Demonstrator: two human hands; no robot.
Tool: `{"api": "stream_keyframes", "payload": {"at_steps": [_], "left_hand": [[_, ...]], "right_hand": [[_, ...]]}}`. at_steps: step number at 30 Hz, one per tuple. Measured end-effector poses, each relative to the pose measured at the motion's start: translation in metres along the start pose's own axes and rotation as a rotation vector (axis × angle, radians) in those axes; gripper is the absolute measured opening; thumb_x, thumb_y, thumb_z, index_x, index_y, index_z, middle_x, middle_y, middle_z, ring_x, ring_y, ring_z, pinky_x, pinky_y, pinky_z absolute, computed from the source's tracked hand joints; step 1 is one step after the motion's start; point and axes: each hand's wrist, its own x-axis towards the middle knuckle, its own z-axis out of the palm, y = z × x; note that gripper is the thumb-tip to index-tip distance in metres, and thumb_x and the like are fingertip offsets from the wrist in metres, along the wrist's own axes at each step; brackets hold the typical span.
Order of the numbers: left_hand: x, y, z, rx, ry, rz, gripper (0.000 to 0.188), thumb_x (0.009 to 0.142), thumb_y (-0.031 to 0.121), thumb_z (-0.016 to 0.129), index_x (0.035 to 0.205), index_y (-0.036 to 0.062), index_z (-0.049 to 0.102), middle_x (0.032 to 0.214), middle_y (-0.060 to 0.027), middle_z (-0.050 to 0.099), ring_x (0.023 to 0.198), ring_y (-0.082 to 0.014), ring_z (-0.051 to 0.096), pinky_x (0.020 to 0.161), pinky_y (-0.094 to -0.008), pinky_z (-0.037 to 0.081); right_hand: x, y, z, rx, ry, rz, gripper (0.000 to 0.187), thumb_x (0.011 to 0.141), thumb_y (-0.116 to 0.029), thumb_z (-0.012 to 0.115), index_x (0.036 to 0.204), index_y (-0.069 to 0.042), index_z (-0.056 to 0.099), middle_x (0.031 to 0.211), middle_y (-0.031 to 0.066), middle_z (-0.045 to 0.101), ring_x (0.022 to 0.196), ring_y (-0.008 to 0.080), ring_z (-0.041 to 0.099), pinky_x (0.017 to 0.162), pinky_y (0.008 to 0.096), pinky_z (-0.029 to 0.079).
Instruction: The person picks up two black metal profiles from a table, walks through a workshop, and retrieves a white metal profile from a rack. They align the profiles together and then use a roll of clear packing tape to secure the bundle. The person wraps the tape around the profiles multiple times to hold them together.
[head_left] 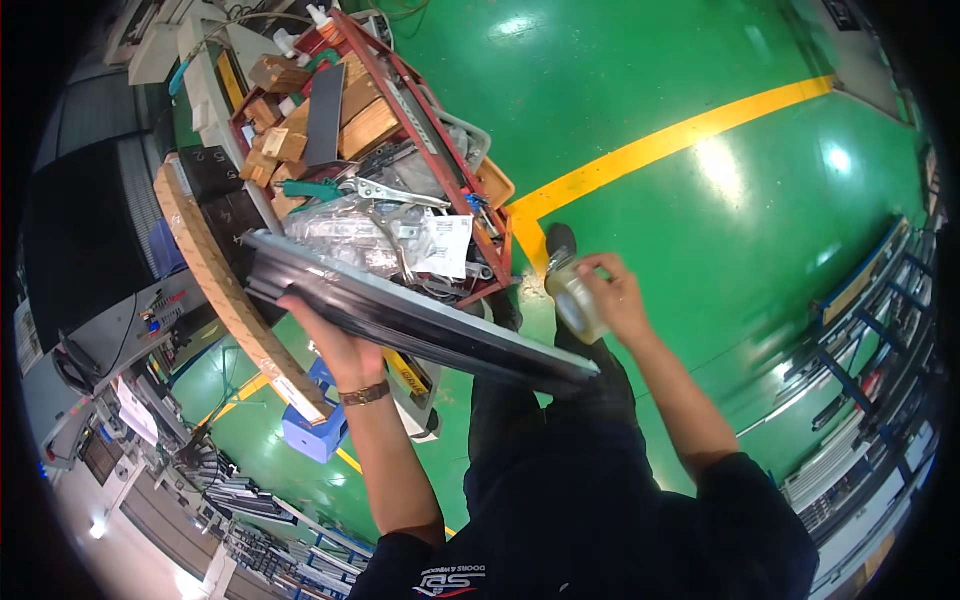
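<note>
My left hand (340, 345), with a brown-strapped watch on the wrist, grips a long black and grey profile (430, 335) from its near side. Several ridges run along the profile, which slants from the left down to the right in front of my legs. Part of the fingers is hidden by it. Out to the right, my right hand (618, 298) is closed around a roll of clear packing tape (577, 308). The tape roll is apart from the profile's right end, and slightly blurred.
Beyond the profile stands a red-framed cart (455, 165) heaped with wood blocks (370, 125), locking pliers (395, 192) and plastic bags (335, 235). A long wooden beam (225, 290) lies left. A blue stool (313, 430) is below it. Racks of profiles (865, 370) line the right.
</note>
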Motion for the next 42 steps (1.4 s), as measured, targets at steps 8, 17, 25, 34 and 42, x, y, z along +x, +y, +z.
{"api": "stream_keyframes", "payload": {"at_steps": [8,17,25,34,42], "left_hand": [[0.051,-0.002,-0.016,-0.318,0.105,0.119,0.089,0.084,0.089,0.042,0.121,0.0113,0.063,0.111,-0.0083,0.068,0.102,-0.0251,0.066,0.097,-0.0457,0.054],[0.106,-0.096,-0.066,-0.731,-0.046,0.234,0.066,0.092,0.075,0.047,0.095,0.0125,0.070,0.090,-0.0073,0.071,0.084,-0.0246,0.068,0.086,-0.0437,0.056],[0.099,-0.147,-0.104,-1.016,-0.170,0.228,0.031,0.102,0.034,0.046,0.097,0.0129,0.068,0.088,-0.0043,0.069,0.082,-0.0232,0.064,0.083,-0.0431,0.054],[0.096,-0.136,-0.129,-1.196,-0.208,0.137,0.022,0.098,0.024,0.048,0.092,0.0124,0.065,0.082,-0.0010,0.063,0.082,-0.0204,0.059,0.087,-0.0404,0.049],[0.078,-0.123,-0.148,-1.203,-0.328,0.119,0.020,0.100,0.024,0.050,0.089,0.0145,0.064,0.081,-0.0003,0.061,0.085,-0.0185,0.059,0.100,-0.0482,0.041]], "right_hand": [[0.031,-0.046,-0.121,0.224,0.262,0.167,0.021,0.101,-0.021,0.065,0.109,-0.002,0.070,0.104,0.0053,0.070,0.092,0.0133,0.064,0.080,0.0286,0.052],[0.034,-0.008,-0.124,0.509,0.144,0.370,0.018,0.103,-0.022,0.062,0.111,-0.006,0.065,0.104,0.0048,0.068,0.088,0.0172,0.066,0.071,0.0332,0.055],[0.048,0.009,-0.069,0.750,-0.142,0.523,0.013,0.103,-0.024,0.061,0.103,-0.012,0.063,0.089,0.0022,0.067,0.062,0.0181,0.060,0.054,0.0310,0.048],[0.071,-0.012,-0.033,0.769,-0.359,0.420,0.014,0.105,-0.025,0.058,0.106,-0.011,0.061,0.087,0.0031,0.065,0.061,0.0176,0.059,0.053,0.0306,0.047],[0.069,-0.030,-0.001,0.576,-0.384,0.335,0.011,0.105,-0.023,0.058,0.106,-0.012,0.060,0.096,0.0034,0.065,0.072,0.0164,0.062,0.062,0.0313,0.051]]}}
